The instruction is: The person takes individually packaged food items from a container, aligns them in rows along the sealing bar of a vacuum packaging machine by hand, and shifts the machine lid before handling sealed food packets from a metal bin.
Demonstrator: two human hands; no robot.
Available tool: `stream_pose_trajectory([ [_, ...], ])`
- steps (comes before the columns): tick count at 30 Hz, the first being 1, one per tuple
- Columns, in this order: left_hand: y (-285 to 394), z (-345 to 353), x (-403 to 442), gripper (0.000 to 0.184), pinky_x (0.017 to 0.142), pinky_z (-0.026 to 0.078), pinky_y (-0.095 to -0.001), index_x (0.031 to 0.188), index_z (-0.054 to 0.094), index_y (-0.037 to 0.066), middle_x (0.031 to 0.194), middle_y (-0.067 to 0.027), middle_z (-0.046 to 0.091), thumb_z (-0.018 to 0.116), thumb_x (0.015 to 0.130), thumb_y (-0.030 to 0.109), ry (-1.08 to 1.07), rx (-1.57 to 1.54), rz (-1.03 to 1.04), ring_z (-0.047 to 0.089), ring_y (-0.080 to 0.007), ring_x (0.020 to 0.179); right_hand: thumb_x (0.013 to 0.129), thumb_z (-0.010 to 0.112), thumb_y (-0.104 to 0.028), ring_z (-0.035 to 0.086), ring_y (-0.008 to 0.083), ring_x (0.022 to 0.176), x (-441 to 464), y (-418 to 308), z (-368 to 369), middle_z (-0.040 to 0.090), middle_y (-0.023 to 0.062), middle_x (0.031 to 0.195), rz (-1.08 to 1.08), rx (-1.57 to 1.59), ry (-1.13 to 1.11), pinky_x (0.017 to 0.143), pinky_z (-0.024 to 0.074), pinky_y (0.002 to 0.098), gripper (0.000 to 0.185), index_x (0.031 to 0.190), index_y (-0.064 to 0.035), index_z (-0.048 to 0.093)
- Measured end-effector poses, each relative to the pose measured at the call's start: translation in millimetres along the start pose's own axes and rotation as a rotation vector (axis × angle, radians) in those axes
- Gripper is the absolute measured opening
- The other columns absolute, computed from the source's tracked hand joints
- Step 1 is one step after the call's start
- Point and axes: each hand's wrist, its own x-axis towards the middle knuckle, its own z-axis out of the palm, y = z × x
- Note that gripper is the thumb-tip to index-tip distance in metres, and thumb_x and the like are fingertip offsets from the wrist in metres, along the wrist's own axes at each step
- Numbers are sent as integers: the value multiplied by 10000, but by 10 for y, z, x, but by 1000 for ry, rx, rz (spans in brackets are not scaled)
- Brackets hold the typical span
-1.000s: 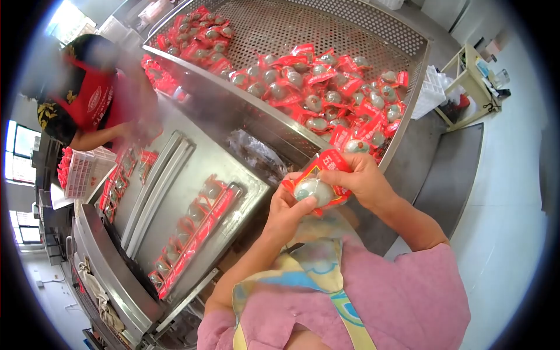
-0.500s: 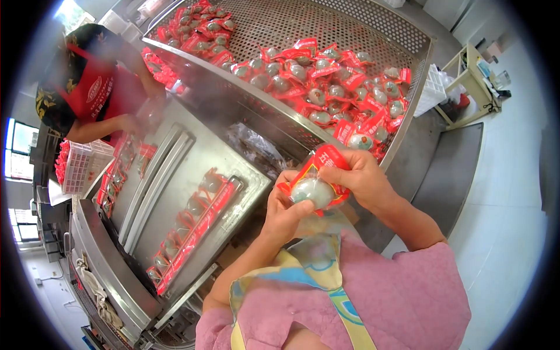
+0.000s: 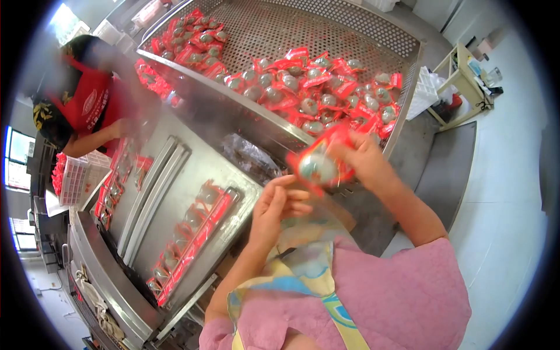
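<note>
A bagged egg point(image 3: 318, 168), grey-green in a red and clear plastic pouch, is blurred by motion. Its upper right edge is pinched by my right hand point(image 3: 366, 162), near the front rim of the perforated metal tray point(image 3: 280, 23). Just below and left of the pouch is my left hand point(image 3: 275, 205), with fingers apart and nothing in them. Many similar bagged eggs point(image 3: 309, 105) lie heaped in the tray. On the steel machine top point(image 3: 219, 169) to the left, a row of bagged eggs point(image 3: 185, 227) lies along a narrow bar.
Across the machine a person in a red apron point(image 3: 93, 96) works with a hand near more pouches point(image 3: 119, 181). White crates point(image 3: 81, 175) stand behind the machine. A wooden stand point(image 3: 461, 87) with odds and ends is at the right, beside a dark floor mat point(image 3: 431, 169).
My left hand has let go of the bagged egg and opened. My right hand has lifted the pouch slightly up and away from it. The view has shifted a little.
</note>
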Motion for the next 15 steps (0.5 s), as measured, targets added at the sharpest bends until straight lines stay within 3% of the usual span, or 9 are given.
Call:
stream_pose_trajectory([
  [1,16,-65,-18,339,741,498,-244,1305,432,97,1108,-118,629,431,984,207,56,32,3,648,-170,890,898,612,-176,597,58,753,121,-8,-137,665,29,863,-49,7,79,650,490,225,187,970,-10,655],
  [4,-32,-265,-153,339,749,488,-234,1264,471,50,1137,-126,622,486,962,202,236,69,30,643,-153,897,896,614,-169,600,82,755,678,140,-770,666,30,898,-125,59,281,699,490,250,193,1000,-10,650],
  [6,-228,-503,-308,299,714,505,-241,1209,515,46,1067,-118,645,498,956,206,377,61,19,643,-152,852,888,627,-173,602,97,782,975,243,-1118,665,36,919,-138,197,343,735,487,268,206,1014,-12,647],
  [9,-383,-648,-466,266,698,505,-238,1179,524,50,1042,-111,653,512,950,185,477,37,-45,642,-141,833,868,656,-174,604,120,838,1266,518,-1353,661,53,957,-64,40,339,778,482,294,225,1024,-12,645],
  [12,-510,-754,-598,241,690,504,-236,1155,532,53,1026,-102,655,516,948,176,543,6,-50,642,-138,825,853,676,-191,600,136,869,1337,522,-1272,655,51,985,-9,47,170,795,473,311,261,1039,-11,643],
  [13,-540,-776,-626,231,685,505,-236,1141,535,53,1017,-98,657,518,948,179,561,-1,-46,643,-140,822,831,689,-177,594,129,840,1353,521,-1231,660,52,948,31,7,174,777,474,321,237,1001,-17,645],
  [15,-606,-823,-665,235,687,506,-237,1143,534,54,1015,-97,657,519,949,184,560,-27,-42,642,-139,824,804,696,-146,610,176,807,1465,527,-1278,663,80,905,105,-438,217,767,475,336,202,950,-17,642],
])
